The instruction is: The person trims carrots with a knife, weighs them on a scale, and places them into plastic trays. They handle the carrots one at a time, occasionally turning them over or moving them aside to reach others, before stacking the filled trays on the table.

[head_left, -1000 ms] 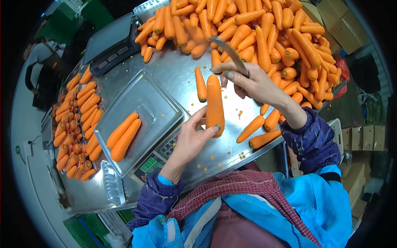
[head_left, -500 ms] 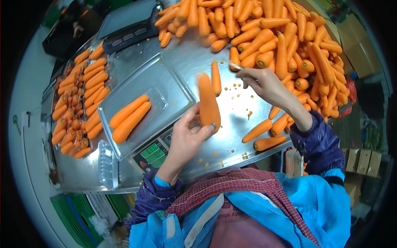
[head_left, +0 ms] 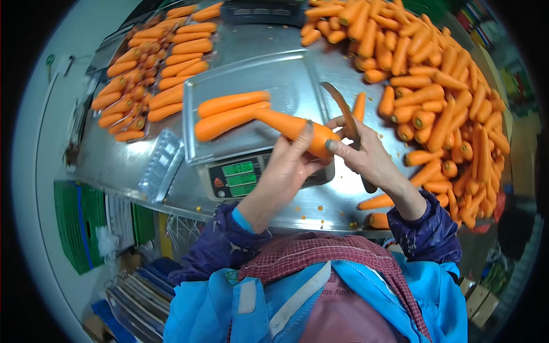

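My left hand [head_left: 280, 174] is closed round the middle of a large carrot [head_left: 290, 124], thumb on top. Its narrow end reaches over the metal tray [head_left: 257, 67], right by two carrots [head_left: 231, 104] lying side by side there. At the carrot's thick end, my right hand [head_left: 372, 157] grips a knife [head_left: 345, 114] with a curved, dark-looking blade pointing up and away. The right thumb touches that thick end. Under the tray is a digital scale [head_left: 216, 182] with lit green displays. One loose carrot [head_left: 359, 106] lies just beyond the knife.
A big heap of carrots [head_left: 434, 111] covers the right side of the metal table. Packed rows of carrots [head_left: 189, 48] lie at the left, near a clear plastic tray [head_left: 162, 166]. A second scale [head_left: 263, 14] stands at the back. Small trimmed bits dot the tabletop.
The held carrot has moved left and tipped from upright to lying over the tray. My right hand has come in from the heap to the carrot's thick end, knife still held. The view has turned left.
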The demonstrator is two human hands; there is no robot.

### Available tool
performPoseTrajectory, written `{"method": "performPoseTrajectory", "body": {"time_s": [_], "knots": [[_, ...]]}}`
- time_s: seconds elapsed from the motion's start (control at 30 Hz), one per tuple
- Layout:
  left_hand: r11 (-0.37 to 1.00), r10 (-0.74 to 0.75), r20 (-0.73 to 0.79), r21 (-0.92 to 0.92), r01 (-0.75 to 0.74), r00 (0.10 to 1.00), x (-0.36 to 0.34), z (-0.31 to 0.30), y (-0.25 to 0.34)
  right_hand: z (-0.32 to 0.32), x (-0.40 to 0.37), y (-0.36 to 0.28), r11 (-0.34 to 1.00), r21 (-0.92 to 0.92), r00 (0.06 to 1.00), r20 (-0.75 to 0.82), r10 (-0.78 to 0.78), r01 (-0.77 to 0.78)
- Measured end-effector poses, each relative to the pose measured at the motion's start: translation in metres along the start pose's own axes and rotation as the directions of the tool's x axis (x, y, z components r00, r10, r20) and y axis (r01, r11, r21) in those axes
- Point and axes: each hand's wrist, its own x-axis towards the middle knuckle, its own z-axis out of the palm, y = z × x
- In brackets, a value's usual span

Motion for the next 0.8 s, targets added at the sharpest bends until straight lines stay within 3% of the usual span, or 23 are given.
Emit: {"method": "performPoseTrajectory", "body": {"time_s": [0.03,0.07,0.1,0.13,0.17,0.2,0.23,0.27,0.3,0.37,0.4,0.47,0.5,0.57,0.8], "knots": [[0.994,0.05,0.02,0.095,-0.052,0.999,-0.003,-0.002,0.002,0.007,0.005,-0.001,0.995,-0.057,0.997,-0.013,-0.083,0.082],[0.981,0.093,0.013,0.168,-0.094,0.996,-0.005,-0.009,0.004,0.009,0.007,-0.01,1.0,-0.006,1.0,-0.011,0.012,-0.012],[0.98,0.117,-0.001,0.163,-0.115,0.993,-0.005,-0.019,0.01,0.009,0.017,0.002,0.996,-0.029,0.995,-0.042,-0.09,0.089],[0.806,0.207,0.037,0.56,-0.192,0.978,-0.006,-0.033,0.02,0.004,0.023,-0.004,0.997,0.06,0.999,-0.007,0.046,-0.045],[0.478,0.262,0.101,0.85,-0.22,0.96,-0.008,-0.045,0.031,0.0,0.028,-0.011,0.972,0.14,0.982,0.036,0.183,-0.187],[0.038,0.464,0.183,0.973,-0.226,0.867,-0.014,-0.056,0.045,-0.002,0.035,-0.009,0.964,0.183,0.981,0.026,0.191,-0.192],[-0.144,0.602,0.279,0.959,-0.242,0.748,-0.017,-0.071,0.059,-0.003,0.042,-0.006,0.955,0.224,0.98,0.015,0.199,-0.197],[-0.347,0.676,0.351,0.927,-0.14,0.648,-0.018,-0.088,0.073,-0.003,0.049,-0.004,0.97,0.192,0.989,0.035,0.144,-0.148],[-0.412,0.7,0.306,0.911,0.014,0.645,-0.021,-0.104,0.085,-0.001,0.056,-0.006,0.971,0.188,0.989,0.042,0.14,-0.145],[-0.42,0.663,0.181,0.893,0.16,0.727,-0.024,-0.129,0.099,0.004,0.068,-0.012,0.998,0.039,0.997,0.067,0.046,-0.049],[-0.415,0.668,0.177,0.895,0.164,0.723,-0.024,-0.14,0.106,0.007,0.073,-0.018,0.995,0.053,0.99,0.12,0.078,-0.085],[-0.304,0.578,0.252,0.949,-0.082,0.776,-0.02,-0.157,0.116,0.012,0.086,-0.018,0.996,0.042,0.985,0.153,0.074,-0.081],[-0.299,0.58,0.247,0.951,-0.079,0.776,-0.021,-0.156,0.122,0.014,0.092,-0.017,0.996,0.036,0.981,0.18,0.073,-0.08],[-0.177,0.439,0.142,0.982,-0.069,0.887,-0.023,-0.153,0.132,0.02,0.1,-0.016,0.996,0.022,0.974,0.214,0.077,-0.084],[-0.219,0.297,0.211,0.964,-0.149,0.931,-0.018,-0.165,0.144,0.028,0.112,-0.011,0.991,-0.123,0.977,0.195,0.082,-0.059]]}}
